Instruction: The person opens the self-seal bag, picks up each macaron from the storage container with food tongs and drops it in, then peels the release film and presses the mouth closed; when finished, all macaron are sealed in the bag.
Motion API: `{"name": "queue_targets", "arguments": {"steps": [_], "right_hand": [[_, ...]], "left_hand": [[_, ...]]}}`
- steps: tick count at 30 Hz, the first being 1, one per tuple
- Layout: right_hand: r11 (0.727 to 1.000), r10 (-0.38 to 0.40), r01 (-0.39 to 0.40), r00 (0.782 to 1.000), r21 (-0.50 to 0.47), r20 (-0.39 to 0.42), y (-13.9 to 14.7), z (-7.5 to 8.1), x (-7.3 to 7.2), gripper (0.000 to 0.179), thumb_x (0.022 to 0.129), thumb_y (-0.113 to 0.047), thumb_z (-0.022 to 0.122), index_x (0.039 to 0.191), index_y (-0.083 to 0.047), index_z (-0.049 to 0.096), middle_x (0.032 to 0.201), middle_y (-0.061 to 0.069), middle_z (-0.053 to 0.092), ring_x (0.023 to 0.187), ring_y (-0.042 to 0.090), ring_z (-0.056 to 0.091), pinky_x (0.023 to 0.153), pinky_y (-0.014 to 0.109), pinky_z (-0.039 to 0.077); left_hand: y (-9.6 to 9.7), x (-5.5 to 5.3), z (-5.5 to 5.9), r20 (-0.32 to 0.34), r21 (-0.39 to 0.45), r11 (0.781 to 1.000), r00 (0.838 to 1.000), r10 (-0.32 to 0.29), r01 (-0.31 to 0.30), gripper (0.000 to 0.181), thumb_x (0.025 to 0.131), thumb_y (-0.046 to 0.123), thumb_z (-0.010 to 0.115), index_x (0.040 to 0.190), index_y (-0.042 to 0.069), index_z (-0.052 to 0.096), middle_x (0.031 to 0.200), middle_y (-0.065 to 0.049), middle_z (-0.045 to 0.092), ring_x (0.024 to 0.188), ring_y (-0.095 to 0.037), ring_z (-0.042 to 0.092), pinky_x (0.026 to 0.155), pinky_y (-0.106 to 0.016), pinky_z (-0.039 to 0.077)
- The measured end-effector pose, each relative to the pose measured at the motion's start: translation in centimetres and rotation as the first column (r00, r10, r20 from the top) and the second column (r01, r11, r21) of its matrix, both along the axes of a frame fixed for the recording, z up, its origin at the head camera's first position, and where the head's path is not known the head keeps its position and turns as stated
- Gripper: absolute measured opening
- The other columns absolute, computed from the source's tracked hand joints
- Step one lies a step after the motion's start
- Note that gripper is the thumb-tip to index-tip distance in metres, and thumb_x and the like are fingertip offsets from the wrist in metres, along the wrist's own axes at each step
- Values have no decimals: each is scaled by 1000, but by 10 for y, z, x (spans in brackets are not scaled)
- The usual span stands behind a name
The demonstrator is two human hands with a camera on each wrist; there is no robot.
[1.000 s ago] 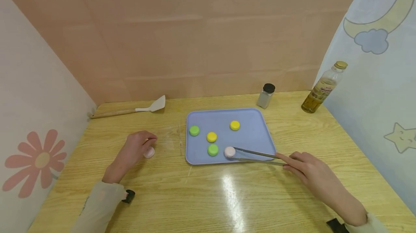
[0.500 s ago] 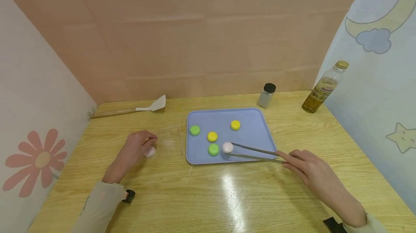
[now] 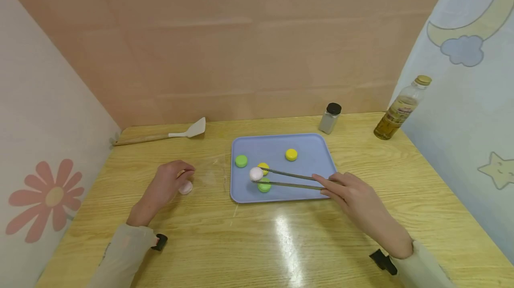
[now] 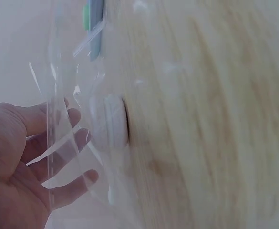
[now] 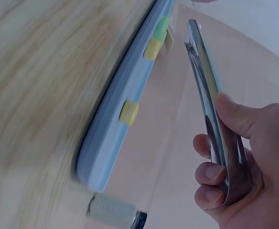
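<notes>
My right hand grips metal tongs, whose tips hold a pale pink macaron raised over the blue tray. Beneath it on the tray, a yellow macaron and a green macaron are partly covered. Another green macaron and a yellow macaron also lie there. Left of the tray, my left hand pinches the edge of a clear plastic bag. Inside the bag, close by the fingers, sits another pale pink macaron.
Behind the left hand lies a spatula with a wooden handle. A small black-capped jar stands behind the tray, and an oil bottle at the back right. Walls enclose the table behind and at both sides.
The right hand has raised the pale pink macaron off the tray with the tongs and carried it left toward the bag. The left hand has stayed in place.
</notes>
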State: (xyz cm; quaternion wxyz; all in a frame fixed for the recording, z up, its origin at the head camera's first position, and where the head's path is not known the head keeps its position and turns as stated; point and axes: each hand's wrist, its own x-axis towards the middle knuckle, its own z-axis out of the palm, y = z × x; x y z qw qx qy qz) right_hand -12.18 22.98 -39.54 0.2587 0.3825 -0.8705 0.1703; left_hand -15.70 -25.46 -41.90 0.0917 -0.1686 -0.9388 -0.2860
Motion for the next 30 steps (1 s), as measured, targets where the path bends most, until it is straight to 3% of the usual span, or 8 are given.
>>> {"name": "queue_targets", "arguments": {"steps": [3,6,9,12,18,30], "right_hand": [[1000,17,-17,1000,10,-5,-10,-1,-6,50,109,-46,36,136,-17,67,93,-7,62,74,8,52,63,26,47],[999,39,-39,999,16,1,-19,-2,-12,38,106,-36,53,135,-16,68,92,-5,62,73,9,51,63,27,47],[998,52,-53,998,20,25,-30,-5,-19,40,94,-21,73,133,-15,69,92,-5,62,72,9,51,62,27,47],[998,61,-62,997,20,56,-41,-8,-26,49,83,-11,81,131,-14,70,91,-5,62,71,9,49,62,27,45],[997,67,-69,996,39,53,-61,-11,-36,50,82,-13,83,130,-16,71,88,-6,60,69,10,47,64,26,45],[996,61,-68,993,66,99,-91,-15,-47,43,89,-17,80,131,-18,71,86,-6,57,71,10,46,66,25,45]], "left_hand": [[0,0,0,-5,-1,1000,1000,-5,5,11,96,1,67,104,-1,75,101,-11,72,93,-30,69,79,-47,56],[0,0,0,-14,0,1000,1000,-10,10,11,96,0,68,103,-1,75,100,-12,72,91,-30,69,78,-46,57],[0,0,0,-27,3,1000,1000,-14,14,10,95,-1,68,103,-1,75,100,-12,72,91,-30,69,77,-47,57],[0,0,0,-37,-1,1000,999,-21,21,10,95,0,69,102,-1,76,99,-11,72,90,-29,70,77,-46,57],[1,-1,-2,-40,-5,999,999,-32,32,10,95,0,69,102,-1,76,99,-11,72,89,-28,70,76,-45,57],[1,-1,0,-35,-2,1000,999,-25,25,10,96,0,68,103,0,76,101,-10,72,89,-27,69,74,-43,56]]}}
